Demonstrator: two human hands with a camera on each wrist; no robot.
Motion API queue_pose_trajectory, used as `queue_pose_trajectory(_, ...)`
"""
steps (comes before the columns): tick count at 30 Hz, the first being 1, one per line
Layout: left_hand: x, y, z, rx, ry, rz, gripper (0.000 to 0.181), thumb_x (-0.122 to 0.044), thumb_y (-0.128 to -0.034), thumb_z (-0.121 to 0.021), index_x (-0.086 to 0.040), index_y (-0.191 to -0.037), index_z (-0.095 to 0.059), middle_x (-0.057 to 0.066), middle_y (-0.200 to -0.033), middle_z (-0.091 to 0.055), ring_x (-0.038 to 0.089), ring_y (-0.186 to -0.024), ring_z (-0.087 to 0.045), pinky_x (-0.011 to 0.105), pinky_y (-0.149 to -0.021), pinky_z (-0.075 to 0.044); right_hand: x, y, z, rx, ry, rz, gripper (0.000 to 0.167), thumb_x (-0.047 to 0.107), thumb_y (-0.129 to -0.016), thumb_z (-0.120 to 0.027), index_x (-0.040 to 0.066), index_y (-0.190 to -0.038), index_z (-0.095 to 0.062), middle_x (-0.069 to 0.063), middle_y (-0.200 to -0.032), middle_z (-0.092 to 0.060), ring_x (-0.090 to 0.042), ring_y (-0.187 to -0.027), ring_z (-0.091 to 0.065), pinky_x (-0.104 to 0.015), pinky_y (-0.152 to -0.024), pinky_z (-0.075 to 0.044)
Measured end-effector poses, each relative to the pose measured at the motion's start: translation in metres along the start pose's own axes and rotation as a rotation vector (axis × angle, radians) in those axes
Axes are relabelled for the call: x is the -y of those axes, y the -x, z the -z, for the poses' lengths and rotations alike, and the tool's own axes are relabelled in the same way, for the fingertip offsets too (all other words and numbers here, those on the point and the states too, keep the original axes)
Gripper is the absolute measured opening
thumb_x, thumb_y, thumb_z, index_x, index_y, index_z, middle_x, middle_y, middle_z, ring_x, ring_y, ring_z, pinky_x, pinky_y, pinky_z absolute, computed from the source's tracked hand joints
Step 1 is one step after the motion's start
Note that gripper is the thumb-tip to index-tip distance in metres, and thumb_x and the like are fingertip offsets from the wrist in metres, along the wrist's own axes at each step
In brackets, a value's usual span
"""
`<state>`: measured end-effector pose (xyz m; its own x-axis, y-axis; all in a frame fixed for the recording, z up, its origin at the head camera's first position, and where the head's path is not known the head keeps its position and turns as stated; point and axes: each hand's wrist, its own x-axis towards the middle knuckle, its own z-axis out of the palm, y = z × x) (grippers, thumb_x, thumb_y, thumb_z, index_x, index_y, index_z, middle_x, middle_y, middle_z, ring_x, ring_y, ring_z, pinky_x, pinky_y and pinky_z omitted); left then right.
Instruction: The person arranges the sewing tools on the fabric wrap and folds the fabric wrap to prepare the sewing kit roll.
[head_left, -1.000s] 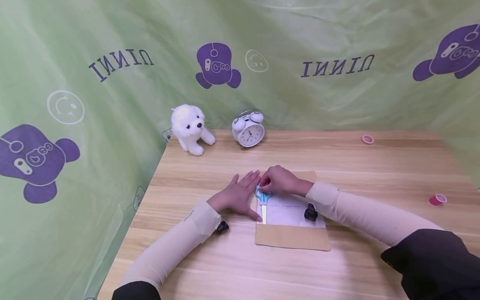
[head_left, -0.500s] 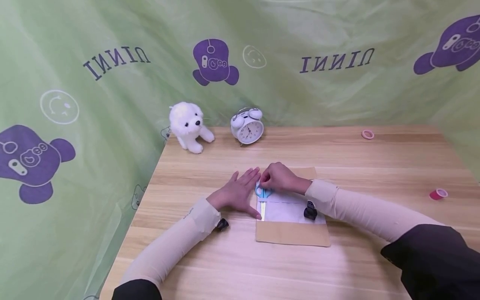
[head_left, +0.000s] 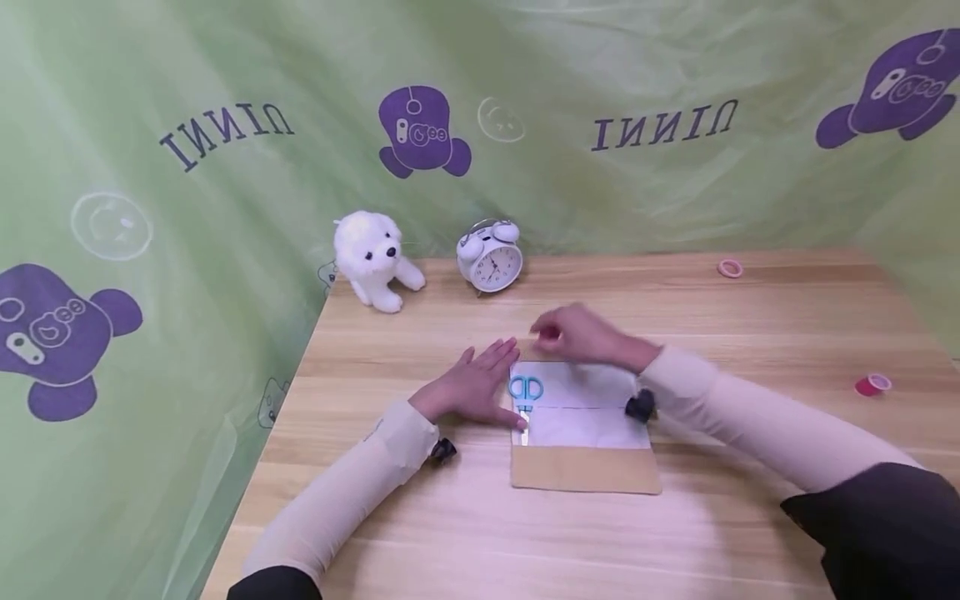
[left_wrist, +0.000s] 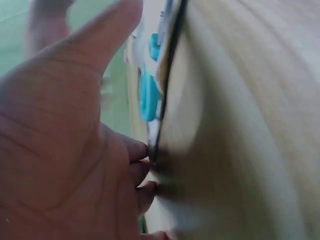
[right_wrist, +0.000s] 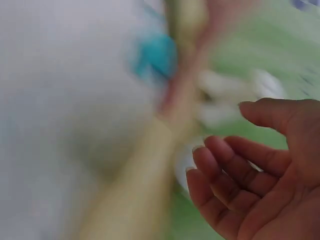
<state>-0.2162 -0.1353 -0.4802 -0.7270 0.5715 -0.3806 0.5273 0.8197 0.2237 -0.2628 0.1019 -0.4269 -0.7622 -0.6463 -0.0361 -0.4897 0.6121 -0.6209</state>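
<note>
Scissors with light-blue handles (head_left: 527, 388) lie at the left side of a white sheet-like panel (head_left: 585, 425), blades toward the viewer. A brown strip (head_left: 585, 469) runs along the panel's near edge, and a thin dark line crosses the white. My left hand (head_left: 472, 390) rests with fingers spread at the left edge of the panel, thumb by the blades. My right hand (head_left: 585, 333) is raised over the far edge of the panel. In the right wrist view its fingers (right_wrist: 235, 175) are loosely bent, thumb apart, holding nothing.
A white plush dog (head_left: 372, 258) and a white alarm clock (head_left: 491, 258) stand at the back left of the wooden table (head_left: 420, 533). A pink ring (head_left: 730, 268) lies at the back right. A small red cup-like item (head_left: 872, 385) is at the right.
My right hand has let go of the scissors' handles and moved up and to the right. The scissors stay on the panel. My left hand keeps its place.
</note>
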Motion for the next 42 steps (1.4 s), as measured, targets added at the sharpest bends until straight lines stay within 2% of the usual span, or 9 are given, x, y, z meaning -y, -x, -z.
queue_pose_trajectory(3, -0.004, -0.005, 0.000, -0.043, -0.010, -0.020, 0.126, -0.085, -0.0744, -0.059, -0.013, -0.163, -0.005, 0.003, -0.172, 0.006, 0.025, -0.159, 0.006, 0.060, -0.126, -0.011, -0.004, 0.032, 0.064, -0.124, 0.036, -0.050, 0.024, 0.014, -0.094, -0.068, 0.000, -0.113, -0.073, -0.016, -0.104, -0.076, -0.021, -0.086, -0.071, -0.033, -0.076, -0.059)
queue_pose_trajectory(6, -0.008, -0.005, -0.001, -0.065, -0.008, -0.051, 0.130, -0.084, -0.0709, -0.064, -0.012, -0.163, -0.007, 0.006, -0.172, 0.003, 0.030, -0.159, 0.006, 0.060, -0.126, -0.012, -0.014, 0.076, 0.122, -0.204, 0.112, -0.159, 0.022, 0.016, -0.096, -0.067, 0.003, -0.113, -0.074, -0.015, -0.102, -0.077, -0.013, -0.081, -0.069, -0.026, -0.070, -0.055)
queue_pose_trajectory(10, -0.013, -0.005, -0.006, -0.059, -0.023, -0.098, 0.136, -0.087, -0.0672, -0.065, -0.008, -0.162, -0.007, 0.009, -0.171, 0.003, 0.030, -0.159, 0.004, 0.059, -0.126, -0.011, -0.043, 0.145, 0.168, -0.265, 0.240, -0.306, 0.023, 0.017, -0.095, -0.068, 0.004, -0.112, -0.074, -0.012, -0.091, -0.078, -0.001, -0.064, -0.058, -0.023, -0.057, -0.046)
queue_pose_trajectory(15, -0.012, -0.004, -0.010, -0.045, -0.074, -0.109, 0.140, -0.089, -0.0650, -0.064, -0.007, -0.162, -0.005, 0.010, -0.171, 0.008, 0.029, -0.159, 0.008, 0.058, -0.127, -0.009, -0.089, 0.218, 0.172, -0.213, 0.316, -0.425, 0.025, 0.015, -0.095, -0.068, -0.002, -0.113, -0.072, -0.015, -0.090, -0.077, 0.000, -0.057, -0.055, -0.024, -0.052, -0.046)
queue_pose_trajectory(21, -0.010, -0.004, -0.010, -0.040, -0.068, -0.124, 0.142, -0.086, -0.0632, -0.068, -0.006, -0.162, -0.004, 0.010, -0.171, 0.009, 0.030, -0.158, 0.009, 0.058, -0.127, -0.007, -0.137, 0.273, 0.147, -0.147, 0.447, -0.491, 0.025, 0.017, -0.095, -0.067, -0.004, -0.106, -0.073, -0.021, -0.096, -0.076, -0.021, -0.071, -0.069, -0.029, -0.058, -0.050)
queue_pose_trajectory(28, -0.014, -0.003, -0.010, -0.042, -0.046, -0.139, 0.142, -0.084, -0.0639, -0.070, -0.005, -0.161, -0.003, 0.011, -0.170, 0.010, 0.031, -0.158, 0.009, 0.058, -0.127, -0.005, -0.173, 0.300, 0.125, -0.058, 0.351, -0.648, 0.055, 0.031, -0.099, -0.061, -0.017, -0.124, -0.054, -0.041, -0.114, -0.062, -0.024, -0.068, -0.065, -0.033, -0.058, -0.047)
queue_pose_trajectory(31, -0.016, -0.003, -0.010, -0.052, -0.042, -0.144, 0.142, -0.083, -0.0642, -0.072, -0.004, -0.161, -0.004, 0.012, -0.170, 0.009, 0.032, -0.158, 0.008, 0.058, -0.127, -0.005, -0.183, 0.303, 0.114, -0.068, 0.334, -0.665, 0.056, 0.034, -0.098, -0.063, -0.016, -0.121, -0.057, -0.034, -0.098, -0.067, -0.023, -0.068, -0.064, -0.032, -0.057, -0.046)
queue_pose_trajectory(35, -0.017, -0.003, -0.010, -0.056, -0.041, -0.146, 0.141, -0.082, -0.0646, -0.072, -0.004, -0.161, -0.004, 0.012, -0.170, 0.009, 0.032, -0.158, 0.008, 0.058, -0.127, -0.006, -0.191, 0.302, 0.104, -0.158, 0.380, -0.603, 0.034, 0.024, -0.093, -0.070, -0.009, -0.101, -0.068, -0.013, -0.078, -0.070, -0.022, -0.067, -0.060, -0.032, -0.057, -0.046)
queue_pose_trajectory(42, -0.016, -0.002, -0.009, -0.061, -0.031, -0.134, 0.142, -0.082, -0.0629, -0.073, -0.004, -0.161, -0.006, 0.011, -0.171, 0.008, 0.031, -0.158, 0.007, 0.059, -0.126, -0.006, -0.149, 0.261, 0.151, -0.343, 0.309, -0.560, 0.034, 0.016, -0.094, -0.068, -0.012, -0.112, -0.061, -0.027, -0.086, -0.070, -0.010, -0.059, -0.058, -0.031, -0.050, -0.049)
